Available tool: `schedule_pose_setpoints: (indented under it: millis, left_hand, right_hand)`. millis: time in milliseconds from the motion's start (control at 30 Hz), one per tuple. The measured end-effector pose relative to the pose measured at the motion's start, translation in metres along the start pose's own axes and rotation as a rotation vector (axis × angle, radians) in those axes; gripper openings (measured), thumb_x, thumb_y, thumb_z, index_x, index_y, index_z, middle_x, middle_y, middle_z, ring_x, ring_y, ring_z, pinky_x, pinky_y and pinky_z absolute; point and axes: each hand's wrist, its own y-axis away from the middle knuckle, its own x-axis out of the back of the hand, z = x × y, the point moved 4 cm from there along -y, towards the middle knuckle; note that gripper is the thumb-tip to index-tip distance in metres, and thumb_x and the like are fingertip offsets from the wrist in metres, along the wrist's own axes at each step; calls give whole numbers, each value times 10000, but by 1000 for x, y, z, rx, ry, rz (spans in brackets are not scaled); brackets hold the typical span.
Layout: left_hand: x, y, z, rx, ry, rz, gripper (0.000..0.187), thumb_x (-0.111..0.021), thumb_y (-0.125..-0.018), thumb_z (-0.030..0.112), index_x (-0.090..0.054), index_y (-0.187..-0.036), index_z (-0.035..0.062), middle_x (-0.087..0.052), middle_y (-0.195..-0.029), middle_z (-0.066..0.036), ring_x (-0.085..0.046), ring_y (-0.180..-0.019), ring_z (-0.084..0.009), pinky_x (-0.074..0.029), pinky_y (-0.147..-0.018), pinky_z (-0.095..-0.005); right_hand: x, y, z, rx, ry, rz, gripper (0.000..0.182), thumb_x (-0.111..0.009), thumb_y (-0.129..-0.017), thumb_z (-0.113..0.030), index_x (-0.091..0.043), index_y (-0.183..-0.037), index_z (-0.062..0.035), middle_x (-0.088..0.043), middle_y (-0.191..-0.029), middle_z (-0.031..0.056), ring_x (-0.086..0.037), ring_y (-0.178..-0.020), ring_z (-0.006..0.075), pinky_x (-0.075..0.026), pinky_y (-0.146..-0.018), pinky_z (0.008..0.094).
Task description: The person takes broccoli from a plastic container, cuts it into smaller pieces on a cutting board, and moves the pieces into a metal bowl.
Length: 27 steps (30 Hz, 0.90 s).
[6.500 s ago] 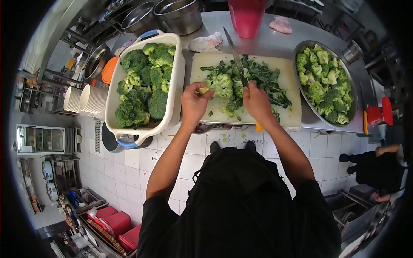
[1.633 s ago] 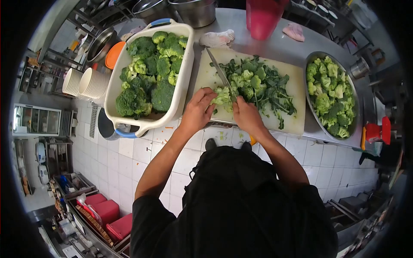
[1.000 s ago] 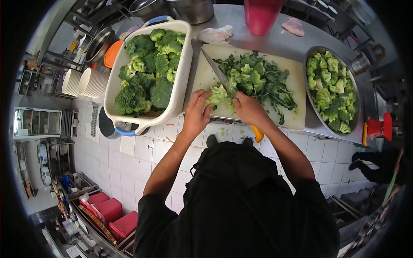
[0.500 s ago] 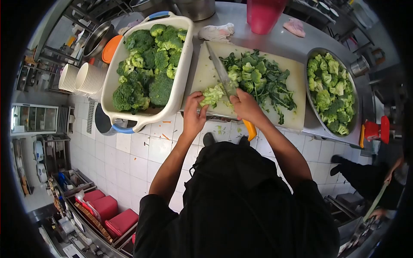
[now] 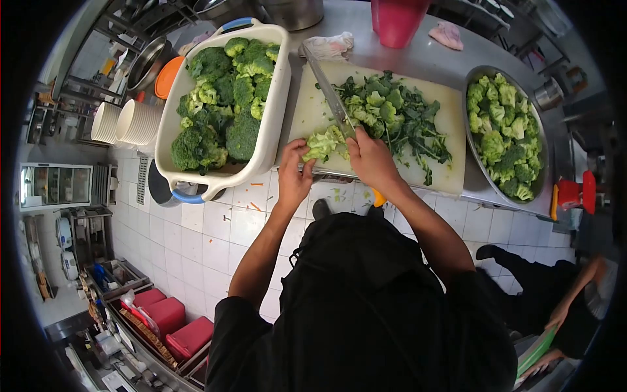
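My right hand [image 5: 373,159] is wrapped round the handle of a large kitchen knife [image 5: 328,90], whose yellow-orange butt shows below the palm. The long blade slants up and left across the white cutting board [image 5: 312,98]. At the board's near edge, my left hand [image 5: 296,171] pinches a pale green broccoli piece [image 5: 324,144] between thumb and fingers. The blade's heel lies right beside that piece. To the right of the blade, cut florets [image 5: 385,108] and dark broccoli leaves [image 5: 421,130] are heaped on the board.
Left of the board stands a white tub [image 5: 279,85] of large broccoli heads. On the right, a metal bowl [image 5: 471,149] holds cut florets. A cloth [image 5: 330,46] and a red container [image 5: 397,23] sit behind the board. A person [image 5: 555,287] with something green is at lower right.
The knife has shifted slightly, its tip now farther left and less of the handle showing. My left hand stays on the broccoli piece. The other person has come closer, toward the left.
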Motion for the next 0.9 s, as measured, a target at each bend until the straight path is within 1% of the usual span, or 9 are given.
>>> schedule_pose_setpoints:
  millis: [167, 267, 467, 567, 633, 700, 800, 867, 900]
  left_hand:
    - [-2, 4, -2, -5, 11, 12, 295, -702, -828, -117, -602, -1088, -19, -589, -1266, -170, -629, -1149, -369, -541, -917, -392]
    - [-3, 4, -2, -2, 17, 4, 291, -701, -826, -119, -607, -1083, -20, -590, -1268, -168, -632, -1146, -362, -546, -908, -386]
    - [6, 7, 4, 82, 56, 1, 329, -715, -802, -128, -619, -1092, -8, -593, -1285, -174, -634, -1141, -354, -553, -891, -379]
    - [26, 38, 5, 127, 136, 68, 348, -744, -792, -110, -629, -1100, 5, -598, -1278, -173, -637, -1136, -333, -538, -913, -339]
    - [49, 70, -8, 381, 324, 90, 375, -738, -822, -120, -601, -1145, 13, -577, -1297, -122, -608, -1199, -252, -508, -1014, -332]
    - [69, 112, -38, 584, 513, 160, 380, -709, -847, -148, -581, -1167, 13, -572, -1309, -89, -600, -1222, -220, -511, -1040, -354]
    - [113, 187, -104, 1045, 502, 343, 367, -711, -833, -138, -599, -1156, -4, -676, -1128, -95, -670, -1048, -208, -556, -955, -335]
    - [143, 248, -163, 1257, 646, 706, 223, -791, -824, 4, -666, -1004, -34, -699, -908, -120, -696, -886, -211, -591, -783, -321]
    - [167, 282, -211, 1157, 454, 627, 190, -787, -832, 42, -677, -970, -27, -703, -912, -111, -687, -860, -211, -575, -745, -320]
  right_hand:
    - [2, 3, -1, -8, 2, -25, 240, -515, -1001, -200, -548, -1119, 6, -672, -792, 286, -651, -817, 509, -502, -775, 600]
    - [-30, 1, 24, 39, 116, -192, 252, -536, -999, -228, -569, -1069, 12, -673, -844, 284, -641, -874, 499, -483, -799, 589]
    - [-31, -4, 26, -57, 138, -239, 215, -509, -984, -195, -578, -1031, 3, -682, -896, 304, -656, -915, 486, -500, -833, 579]
    - [-35, -13, 36, -140, -24, -268, 234, -516, -994, -219, -590, -1059, -6, -680, -903, 303, -644, -901, 509, -505, -814, 579]
    - [-26, -18, 26, -167, -157, -229, 219, -554, -1037, -247, -562, -1036, -28, -576, -649, 90, -586, -455, 188, -495, -429, 352]
    - [-19, -20, 16, -183, -282, -163, 202, -560, -1039, -255, -583, -1058, -55, -537, -632, 32, -529, -433, 148, -471, -412, 319]
    - [-7, -20, 1, -340, -381, -174, 208, -556, -1042, -267, -576, -1100, -69, -537, -653, 22, -501, -427, 131, -444, -403, 298]
    - [-2, -20, -7, -384, -432, -141, 215, -553, -1044, -275, -567, -1112, -71, -541, -662, 29, -503, -427, 129, -434, -399, 293]
    - [-1, -19, -10, -394, -437, -127, 216, -551, -1045, -276, -562, -1112, -72, -540, -662, 31, -500, -425, 131, -432, -398, 294]
